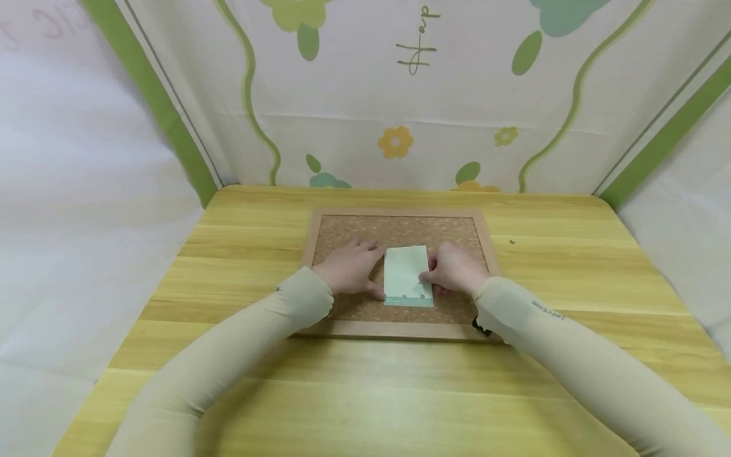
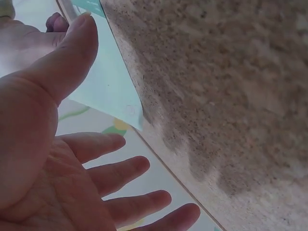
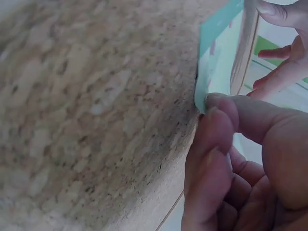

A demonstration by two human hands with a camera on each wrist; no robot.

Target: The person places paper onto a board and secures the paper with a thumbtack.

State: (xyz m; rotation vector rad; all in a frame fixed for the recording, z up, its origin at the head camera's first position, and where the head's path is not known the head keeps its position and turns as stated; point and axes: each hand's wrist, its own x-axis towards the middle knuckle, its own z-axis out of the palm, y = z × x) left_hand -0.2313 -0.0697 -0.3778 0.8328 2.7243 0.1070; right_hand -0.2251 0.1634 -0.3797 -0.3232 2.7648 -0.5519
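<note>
A pale green sheet of note paper [image 1: 407, 270] with a teal strip along its near edge lies over the middle of a framed cork board [image 1: 348, 227]. My right hand [image 1: 455, 270] pinches the paper's right edge between thumb and index finger, as the right wrist view also shows, with the other fingers curled below. Along the left side of the paper, my left hand [image 1: 351, 266] is spread, its thumb [image 2: 79, 48] at the near left corner. In the left wrist view its four other fingers are extended, apart from the paper.
The cork board rests on a wooden table [image 1: 365, 393]. A small dark speck [image 1: 512, 242] lies on the wood right of the board. Behind the table hangs a white cloth [image 1: 342, 89] printed with flowers, and more white cloth encloses both sides.
</note>
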